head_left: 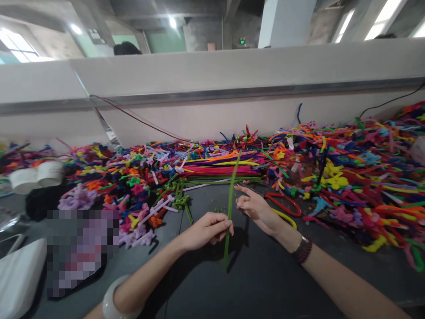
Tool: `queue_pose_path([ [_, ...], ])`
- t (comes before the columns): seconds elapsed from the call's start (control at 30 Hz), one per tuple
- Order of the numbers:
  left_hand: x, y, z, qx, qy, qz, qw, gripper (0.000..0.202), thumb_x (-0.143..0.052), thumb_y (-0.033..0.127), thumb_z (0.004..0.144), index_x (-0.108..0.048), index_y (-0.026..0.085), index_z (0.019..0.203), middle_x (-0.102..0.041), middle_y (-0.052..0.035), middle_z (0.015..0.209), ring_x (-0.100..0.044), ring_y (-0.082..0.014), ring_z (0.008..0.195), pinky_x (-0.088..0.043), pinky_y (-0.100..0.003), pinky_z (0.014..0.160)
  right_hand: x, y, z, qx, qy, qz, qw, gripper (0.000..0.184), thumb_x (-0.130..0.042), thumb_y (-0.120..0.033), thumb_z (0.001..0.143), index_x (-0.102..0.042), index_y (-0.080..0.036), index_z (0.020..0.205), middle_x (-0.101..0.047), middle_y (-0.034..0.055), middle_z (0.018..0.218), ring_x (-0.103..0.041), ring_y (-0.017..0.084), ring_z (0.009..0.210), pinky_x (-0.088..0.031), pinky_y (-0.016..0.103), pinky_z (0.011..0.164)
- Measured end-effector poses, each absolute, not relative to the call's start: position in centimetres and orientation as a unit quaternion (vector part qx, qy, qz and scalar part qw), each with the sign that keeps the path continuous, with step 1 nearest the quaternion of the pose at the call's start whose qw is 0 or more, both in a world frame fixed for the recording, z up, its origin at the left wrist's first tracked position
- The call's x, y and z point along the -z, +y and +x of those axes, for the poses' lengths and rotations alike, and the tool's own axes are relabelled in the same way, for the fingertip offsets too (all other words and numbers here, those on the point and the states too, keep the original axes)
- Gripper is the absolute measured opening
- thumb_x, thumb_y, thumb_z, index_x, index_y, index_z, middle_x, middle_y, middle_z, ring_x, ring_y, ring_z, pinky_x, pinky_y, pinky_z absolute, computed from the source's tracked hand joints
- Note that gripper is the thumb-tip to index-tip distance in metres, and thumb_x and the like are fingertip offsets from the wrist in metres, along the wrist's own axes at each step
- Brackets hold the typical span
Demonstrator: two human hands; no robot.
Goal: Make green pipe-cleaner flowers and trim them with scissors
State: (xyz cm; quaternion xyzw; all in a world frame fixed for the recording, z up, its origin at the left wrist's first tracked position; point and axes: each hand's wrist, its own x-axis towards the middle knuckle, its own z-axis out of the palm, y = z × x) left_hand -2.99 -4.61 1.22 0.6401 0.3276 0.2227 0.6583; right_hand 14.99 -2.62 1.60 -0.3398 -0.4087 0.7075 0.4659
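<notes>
Over dark table (232, 288), left hand (204, 230) pinches green stem (232, 188) below mid-length, fingers closed round it so it stands upright. Right hand (257, 210) open just beside stem, holding nothing. Colourful pile (348, 168) behind.

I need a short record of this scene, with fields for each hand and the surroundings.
left hand: pinches long green fuzzy pipe cleaner, nearly upright
right hand: open, fingers spread, close beside that stem
surface: dark grey table
behind: heap of many-coloured pipe cleaners
</notes>
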Motion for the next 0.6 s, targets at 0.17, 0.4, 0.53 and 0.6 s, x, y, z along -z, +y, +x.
queue_pose_path([
  [0.17,-1.23,-4.56,-2.92,-0.221,0.335,0.643,0.652,0.033,-0.042,0.040,0.081,-0.054,0.011,0.072,-0.039,0.0050,0.048,-0.033,-0.0032,0.039,-0.024,-0.015,0.038,-1.99,-2.79,14.88,-0.734,-0.416,-0.311,0.437,0.057,-0.064,-0.007,0.059,-0.047,-0.028,0.109,-0.055,0.0008,0.106,-0.047,0.012,0.096,-0.037,0.024,0.076],
  [0.4,-1.07,-4.63,-2.94,-0.218,0.326,0.629,0.671,0.032,-0.042,0.039,0.081,-0.055,0.011,0.074,-0.039,0.0052,0.048,-0.032,-0.0034,0.039,-0.024,-0.016,0.038,-1.47,-2.50,14.84,-0.732,-0.431,-0.368,0.378,0.025,-0.061,-0.030,0.070,-0.057,-0.017,0.091,-0.042,-0.0075,0.053,-0.028,0.002,0.041,-0.020,0.016,0.039],
  [0.53,-1.03,-4.72,-2.81,-0.204,0.310,0.623,0.689,0.029,-0.045,0.037,0.080,-0.056,0.011,0.082,-0.042,0.0042,0.052,-0.035,-0.0040,0.043,-0.026,-0.016,0.041,-1.61,-2.65,14.85,-0.728,-0.461,-0.358,0.361,0.022,-0.059,-0.034,0.072,-0.058,-0.013,0.075,-0.029,-0.0105,0.040,-0.018,0.002,0.037,-0.011,0.018,0.038],
  [0.6,-1.13,-4.59,-2.79,-0.270,0.316,0.603,0.681,0.031,-0.053,0.032,0.076,-0.051,0.014,0.101,-0.045,0.0046,0.058,-0.038,-0.0046,0.048,-0.030,-0.016,0.046,-1.74,-2.43,15.05,-0.715,-0.442,-0.358,0.407,0.021,-0.058,-0.035,0.073,-0.054,-0.014,0.069,-0.031,-0.0102,0.039,-0.018,0.002,0.037,-0.011,0.019,0.038],
])
